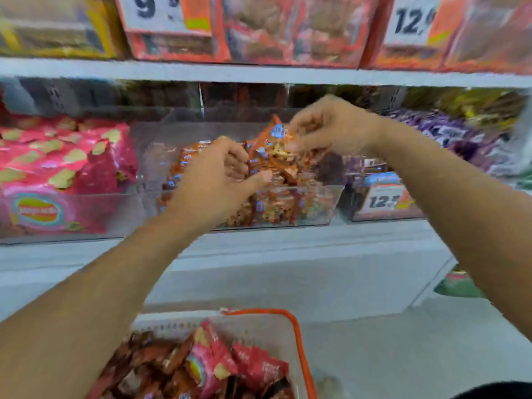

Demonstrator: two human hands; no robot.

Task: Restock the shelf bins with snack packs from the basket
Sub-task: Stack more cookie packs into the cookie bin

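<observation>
Now your left hand and right hand both pinch orange foil snack packs over the clear plastic bin mid-frame, nearly full; the orange-rimmed basket below holds plenty.

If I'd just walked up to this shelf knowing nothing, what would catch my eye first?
Two bare hands meet over the clear middle bin, heaped with orange snack packs: the right hand pinches one pack at its top, the left hand curls into the heap. Left of it, a bin of bright pink packs stands out. At the bottom, an orange-rimmed basket holds more red and brown packs.
</observation>
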